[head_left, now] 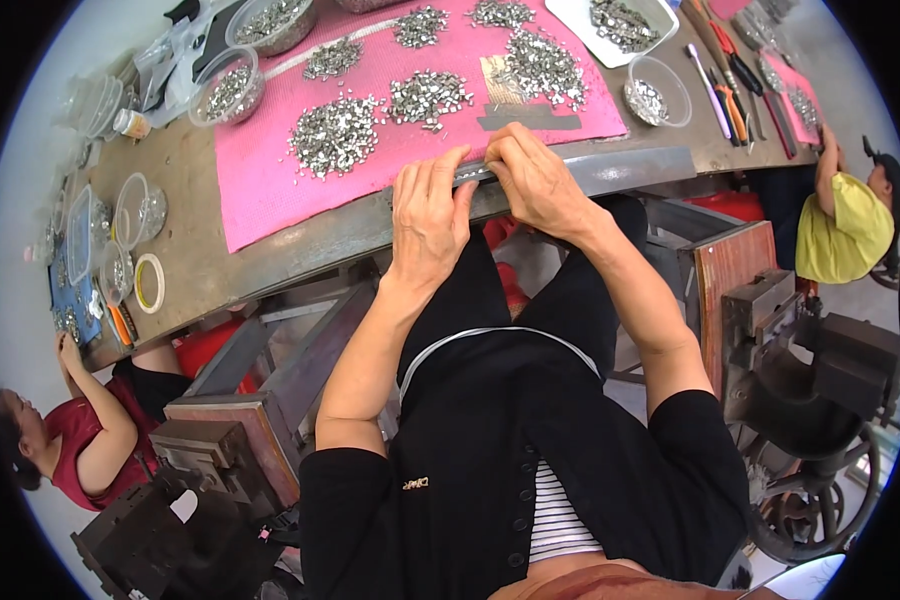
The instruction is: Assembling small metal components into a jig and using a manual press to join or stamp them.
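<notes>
My left hand [429, 222] and my right hand [542, 190] meet at the front edge of the workbench. Pinched between their fingertips is a thin grey metal strip [473, 174], with what looks like a row of tiny shiny pieces along it. Fingers partly cover the strip, so its exact kind cannot be made out. Just beyond my hands, a pink mat [255, 190] carries loose heaps of small silvery metal pieces, among them a left heap [335, 137], a middle heap [428, 98] and a right heap [545, 70]. A dark grey flat strip [530, 118] lies on the mat.
Round plastic tubs [228, 88] of metal pieces stand at the back left; another tub [658, 90] and a white tray [625, 35] are right. Pliers [732, 112] lie beyond. A tape roll [150, 283] sits left. One person [95, 435] works left, another [845, 228] right.
</notes>
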A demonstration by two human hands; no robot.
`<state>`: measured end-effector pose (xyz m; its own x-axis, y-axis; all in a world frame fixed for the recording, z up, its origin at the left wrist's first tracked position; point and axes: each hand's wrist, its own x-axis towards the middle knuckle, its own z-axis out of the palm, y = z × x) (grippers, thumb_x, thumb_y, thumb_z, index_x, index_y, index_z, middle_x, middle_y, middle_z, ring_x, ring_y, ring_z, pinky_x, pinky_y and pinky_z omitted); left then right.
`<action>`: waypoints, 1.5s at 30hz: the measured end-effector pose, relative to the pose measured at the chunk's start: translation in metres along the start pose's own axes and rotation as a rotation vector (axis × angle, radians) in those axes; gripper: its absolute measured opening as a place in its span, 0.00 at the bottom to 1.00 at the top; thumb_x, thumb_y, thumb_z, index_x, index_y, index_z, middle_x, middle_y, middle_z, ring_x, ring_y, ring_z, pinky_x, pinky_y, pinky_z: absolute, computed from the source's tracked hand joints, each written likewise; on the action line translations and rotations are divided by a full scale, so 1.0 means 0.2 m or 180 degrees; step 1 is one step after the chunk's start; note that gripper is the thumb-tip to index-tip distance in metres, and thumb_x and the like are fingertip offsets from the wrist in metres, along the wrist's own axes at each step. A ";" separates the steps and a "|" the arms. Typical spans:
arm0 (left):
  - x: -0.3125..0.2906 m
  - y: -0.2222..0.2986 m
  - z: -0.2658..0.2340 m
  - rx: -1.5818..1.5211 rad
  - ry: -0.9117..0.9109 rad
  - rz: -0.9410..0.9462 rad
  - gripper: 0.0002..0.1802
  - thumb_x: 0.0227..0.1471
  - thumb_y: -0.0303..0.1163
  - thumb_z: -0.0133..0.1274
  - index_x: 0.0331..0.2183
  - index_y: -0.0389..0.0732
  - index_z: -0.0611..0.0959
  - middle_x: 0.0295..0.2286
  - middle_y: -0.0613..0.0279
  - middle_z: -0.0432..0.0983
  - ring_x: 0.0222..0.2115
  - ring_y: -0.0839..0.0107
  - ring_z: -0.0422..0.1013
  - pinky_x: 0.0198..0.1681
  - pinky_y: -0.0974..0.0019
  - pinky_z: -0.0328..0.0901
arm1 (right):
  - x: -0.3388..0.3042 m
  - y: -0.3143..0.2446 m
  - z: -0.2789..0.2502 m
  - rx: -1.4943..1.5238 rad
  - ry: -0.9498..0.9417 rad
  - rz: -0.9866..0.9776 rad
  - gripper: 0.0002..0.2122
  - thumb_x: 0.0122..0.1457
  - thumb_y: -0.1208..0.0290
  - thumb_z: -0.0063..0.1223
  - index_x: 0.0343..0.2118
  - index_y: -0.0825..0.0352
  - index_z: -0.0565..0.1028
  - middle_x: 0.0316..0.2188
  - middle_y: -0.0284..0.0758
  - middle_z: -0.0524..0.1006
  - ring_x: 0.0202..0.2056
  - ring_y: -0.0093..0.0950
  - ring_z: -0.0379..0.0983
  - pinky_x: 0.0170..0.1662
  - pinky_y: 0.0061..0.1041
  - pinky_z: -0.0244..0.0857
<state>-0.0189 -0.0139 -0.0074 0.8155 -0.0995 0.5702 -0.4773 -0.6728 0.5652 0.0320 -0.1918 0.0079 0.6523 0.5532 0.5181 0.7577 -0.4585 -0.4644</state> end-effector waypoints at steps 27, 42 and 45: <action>0.00 0.00 0.01 -0.0088 0.0167 -0.0004 0.24 0.48 0.21 0.61 0.48 0.36 0.75 0.33 0.51 0.75 0.35 0.53 0.70 0.43 0.53 0.63 | 0.06 -0.06 -0.08 -0.1472 -0.0605 -0.1004 0.09 0.51 0.73 0.54 0.35 0.69 0.74 0.34 0.38 0.70 0.39 0.35 0.70 0.44 0.32 0.66; 0.00 0.01 0.01 -0.0149 0.0126 -0.0032 0.24 0.48 0.21 0.61 0.48 0.36 0.74 0.34 0.53 0.75 0.36 0.54 0.70 0.44 0.54 0.63 | -0.01 0.10 -0.14 0.0606 -0.0241 0.0910 0.07 0.56 0.75 0.62 0.36 0.70 0.79 0.32 0.37 0.79 0.34 0.33 0.78 0.38 0.29 0.69; 0.00 0.00 0.01 -0.0115 0.0125 -0.0018 0.23 0.49 0.22 0.61 0.48 0.36 0.75 0.34 0.52 0.75 0.36 0.53 0.70 0.44 0.54 0.63 | 0.00 0.10 -0.15 0.0668 -0.0231 0.0734 0.06 0.56 0.75 0.63 0.35 0.69 0.79 0.31 0.37 0.79 0.33 0.33 0.77 0.38 0.28 0.69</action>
<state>-0.0187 -0.0154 -0.0093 0.8050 -0.0667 0.5895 -0.4849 -0.6463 0.5892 0.0468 -0.2220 0.0204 0.7975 0.5031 0.3330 0.5647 -0.4281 -0.7056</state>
